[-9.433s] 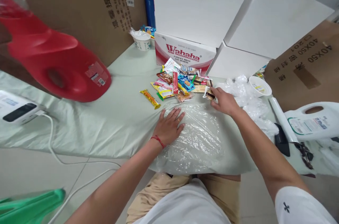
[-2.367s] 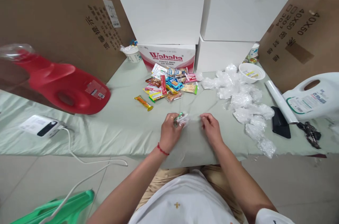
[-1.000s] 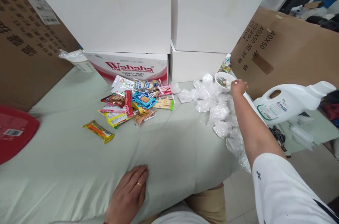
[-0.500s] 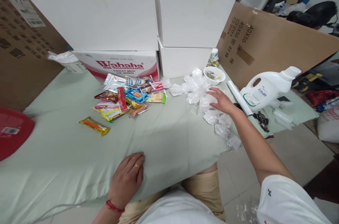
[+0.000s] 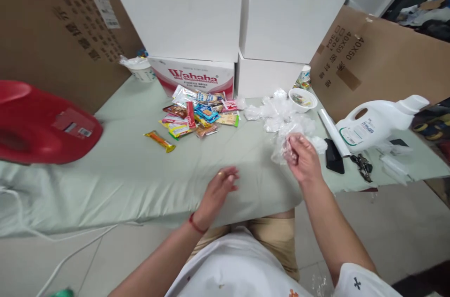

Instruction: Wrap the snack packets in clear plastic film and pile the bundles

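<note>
Clear plastic bunches in the closed fingers of the right hand, this bag held at the near side of the crumpled bags on the bench. The left hand, blurred, is over the near part of the bench, its fingers loosely bent. Behind the crumpled bags is a bowl; to their right, a phone and roll. Left of them lie snacks, one yellow bar apart. Farther out: red jug, white jug.
</note>
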The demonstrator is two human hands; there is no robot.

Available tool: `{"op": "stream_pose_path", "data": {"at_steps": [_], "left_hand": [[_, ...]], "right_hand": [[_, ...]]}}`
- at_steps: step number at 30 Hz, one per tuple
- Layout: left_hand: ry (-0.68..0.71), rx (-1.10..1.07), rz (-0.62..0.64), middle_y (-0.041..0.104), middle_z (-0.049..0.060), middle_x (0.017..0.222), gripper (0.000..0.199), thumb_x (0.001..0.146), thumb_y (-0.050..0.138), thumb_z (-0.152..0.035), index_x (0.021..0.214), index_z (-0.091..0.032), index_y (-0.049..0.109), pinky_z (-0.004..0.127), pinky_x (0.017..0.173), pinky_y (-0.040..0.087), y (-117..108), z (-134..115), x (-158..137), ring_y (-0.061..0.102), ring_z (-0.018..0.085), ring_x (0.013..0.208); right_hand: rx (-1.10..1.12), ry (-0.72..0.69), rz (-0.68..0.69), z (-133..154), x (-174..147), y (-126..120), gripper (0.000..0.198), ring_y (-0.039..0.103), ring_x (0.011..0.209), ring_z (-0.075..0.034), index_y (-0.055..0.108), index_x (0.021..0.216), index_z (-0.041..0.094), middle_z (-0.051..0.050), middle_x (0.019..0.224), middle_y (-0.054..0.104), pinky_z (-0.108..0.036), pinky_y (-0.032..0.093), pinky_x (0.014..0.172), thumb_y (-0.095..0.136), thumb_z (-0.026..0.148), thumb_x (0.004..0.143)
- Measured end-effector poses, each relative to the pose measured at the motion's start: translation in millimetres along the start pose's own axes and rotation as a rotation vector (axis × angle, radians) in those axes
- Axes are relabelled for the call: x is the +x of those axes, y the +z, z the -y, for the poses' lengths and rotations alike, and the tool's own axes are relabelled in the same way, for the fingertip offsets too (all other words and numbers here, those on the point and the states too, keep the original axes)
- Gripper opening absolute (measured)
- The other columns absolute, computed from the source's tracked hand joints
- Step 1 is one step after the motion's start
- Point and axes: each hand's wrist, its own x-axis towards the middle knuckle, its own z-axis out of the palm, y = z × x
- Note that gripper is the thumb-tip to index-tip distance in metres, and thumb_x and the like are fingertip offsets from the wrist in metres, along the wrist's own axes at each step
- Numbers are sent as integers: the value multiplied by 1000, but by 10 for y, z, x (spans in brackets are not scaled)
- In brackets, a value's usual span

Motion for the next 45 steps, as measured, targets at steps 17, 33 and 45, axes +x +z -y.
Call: {"op": "stream_pose_path", "data": {"at_steps": [17,33,45], "left_hand": [[-129,-435,-154,44,-11,57,44,57,96,-37,81,-18,65,18,55,42,-378,-226,340,36,3,48],[-141,-312,-329,60,-3,67,37,71,80,-49,75,-20,56,23,61,40,19,65,159,54,12,67],[-179,-349,-156,76,12,102,46,73,80,-61,82,-17,71,33,81,52,132,-89,99,68,29,109]], "right_hand": [[-233,-93,-324,-703,-633,-297,30,65,80,-22,77,95,26,-3,89,73,-31,51,63,82,50,78],[-945,-421,562,-1033,-1159,226,31,58,93,-24,72,126,30,-9,101,66,-38,49,82,54,28,102],[-750,-297,-23,-877,-765,282,44,61,100,-22,65,122,21,-11,117,65,-36,55,83,65,55,94]]}}
